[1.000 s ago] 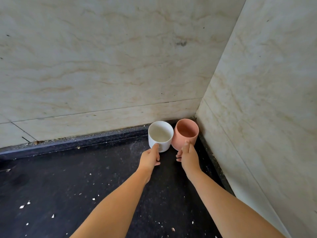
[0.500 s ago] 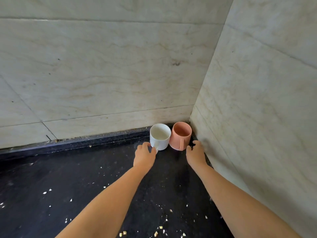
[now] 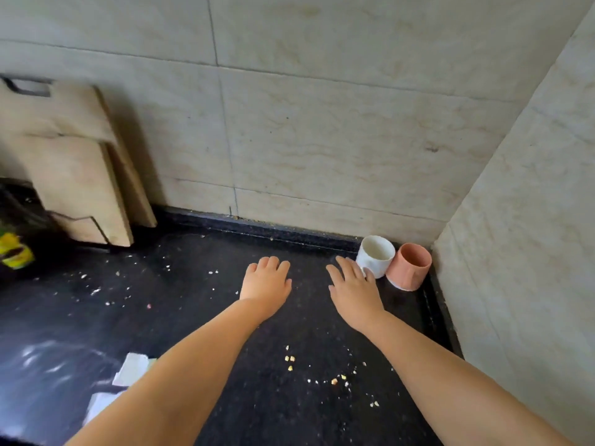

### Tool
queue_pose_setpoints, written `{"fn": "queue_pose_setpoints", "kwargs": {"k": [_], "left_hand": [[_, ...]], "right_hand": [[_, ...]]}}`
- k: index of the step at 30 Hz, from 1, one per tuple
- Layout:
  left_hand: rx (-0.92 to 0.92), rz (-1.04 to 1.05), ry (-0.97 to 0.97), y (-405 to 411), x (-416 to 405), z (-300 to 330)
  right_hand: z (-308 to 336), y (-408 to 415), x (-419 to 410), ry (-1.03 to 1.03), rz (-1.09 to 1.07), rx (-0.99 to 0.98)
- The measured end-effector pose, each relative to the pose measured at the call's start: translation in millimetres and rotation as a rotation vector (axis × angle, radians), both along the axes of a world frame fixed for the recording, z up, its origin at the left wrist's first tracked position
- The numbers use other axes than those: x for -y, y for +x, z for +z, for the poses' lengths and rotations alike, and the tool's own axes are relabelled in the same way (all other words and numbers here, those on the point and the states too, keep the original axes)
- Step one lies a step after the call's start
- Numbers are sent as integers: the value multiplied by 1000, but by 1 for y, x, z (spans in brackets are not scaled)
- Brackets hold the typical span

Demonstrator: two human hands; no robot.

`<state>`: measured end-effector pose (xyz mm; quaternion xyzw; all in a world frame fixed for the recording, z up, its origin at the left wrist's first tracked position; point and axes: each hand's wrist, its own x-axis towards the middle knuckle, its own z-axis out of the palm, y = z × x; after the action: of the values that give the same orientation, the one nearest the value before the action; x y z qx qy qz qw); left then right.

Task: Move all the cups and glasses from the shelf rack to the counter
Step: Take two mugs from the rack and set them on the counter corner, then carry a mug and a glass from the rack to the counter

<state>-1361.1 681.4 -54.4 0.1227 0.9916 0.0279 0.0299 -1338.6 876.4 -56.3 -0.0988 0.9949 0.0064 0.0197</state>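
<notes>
A white cup [image 3: 376, 255] and a pink cup [image 3: 409, 266] stand side by side, touching, in the back right corner of the black counter [image 3: 193, 317]. My right hand [image 3: 352, 286] hovers just left of the white cup, fingers straight and spread, holding nothing. My left hand [image 3: 265, 281] is further left over the counter, palm down with relaxed fingers, also holding nothing. No shelf rack is in view.
Wooden cutting boards [image 3: 74, 162] lean against the tiled back wall at the left. A yellow-green packet [image 3: 14, 254] lies at the far left edge. White paper scraps [image 3: 132, 368] and crumbs lie on the counter. A tiled side wall [image 3: 521, 252] bounds the right.
Both hands have let go of the cups and drawn back to the left. The view has swung left, bringing the cutting boards into sight. The cups stay in the corner.
</notes>
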Motion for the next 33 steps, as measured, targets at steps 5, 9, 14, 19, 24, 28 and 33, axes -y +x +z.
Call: {"fn": "queue_pose_setpoints", "kwargs": {"k": [5, 9, 14, 19, 24, 28, 33], "left_hand": [[-56, 289, 7, 74, 68, 7], [-72, 484, 14, 145, 111, 15], [-91, 738, 13, 242, 175, 27], [-123, 962, -4, 347, 227, 34], [-134, 1139, -19, 464, 271, 36], [-103, 1258, -60, 586, 319, 34], [-95, 1424, -77, 724, 369, 37]], "right_hand": [[12, 21, 62, -23, 233, -4], [18, 55, 117, 1, 418, 7], [29, 106, 204, -5, 680, -11], [36, 177, 285, 14, 915, -3], [41, 271, 368, -35, 1098, -16], [38, 386, 436, -124, 1224, 6], [33, 518, 506, -105, 1366, 18]]}}
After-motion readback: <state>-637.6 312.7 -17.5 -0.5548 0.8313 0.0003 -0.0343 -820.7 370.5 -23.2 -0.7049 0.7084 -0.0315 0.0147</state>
